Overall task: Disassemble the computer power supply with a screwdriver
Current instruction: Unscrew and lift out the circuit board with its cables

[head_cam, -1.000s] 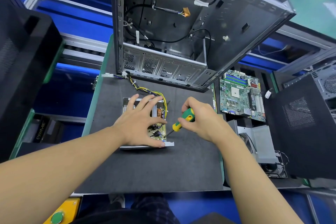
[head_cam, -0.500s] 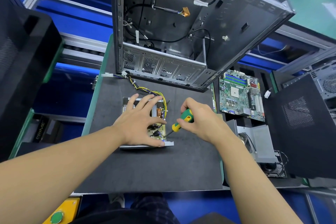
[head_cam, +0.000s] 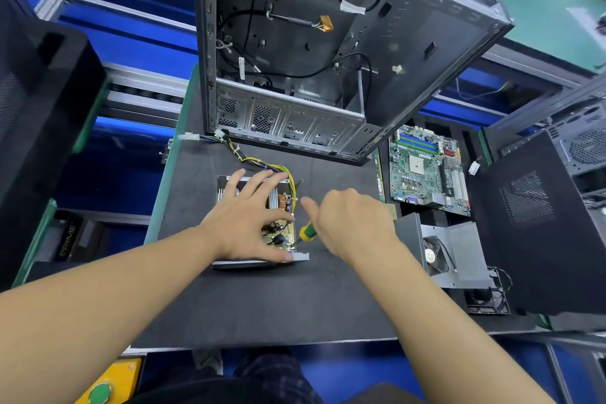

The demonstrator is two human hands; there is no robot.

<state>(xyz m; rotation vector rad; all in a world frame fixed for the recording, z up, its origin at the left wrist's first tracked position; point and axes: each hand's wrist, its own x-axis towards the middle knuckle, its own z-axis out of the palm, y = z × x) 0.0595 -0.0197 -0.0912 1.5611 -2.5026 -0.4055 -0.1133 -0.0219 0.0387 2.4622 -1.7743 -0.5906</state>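
Left hand (head_cam: 244,218) is flat on the power supply (head_cam: 222,191), fingers straight and spread across the top, thumb down on the near metal edge. It presses on the unit and grips nothing.

Right hand (head_cam: 349,223) sits just right of the unit with its back to the camera. The screwdriver (head_cam: 307,230), with a green and yellow handle, comes out from under it. Thumb is off the handle and sticks out toward the left hand. The other fingers are hidden under the hand, but the tool hangs tilted from it, so I read this as a grip on the handle. The frame is a bit blurred here.

The screwdriver shaft slants down-left, tip at the right edge of the exposed circuit board. I can't see a screw.

The power supply lies open on the black mat (head_cam: 262,305), mid-table, cover off, with coil and capacitors visible. Its yellow and black wire bundle (head_cam: 262,162) runs back to the foot of the computer case (head_cam: 295,123), which stands open at the far side of the mat.

A motherboard (head_cam: 426,167) lies right of the mat. A metal housing with a fan (head_cam: 449,252) is nearer, below it.
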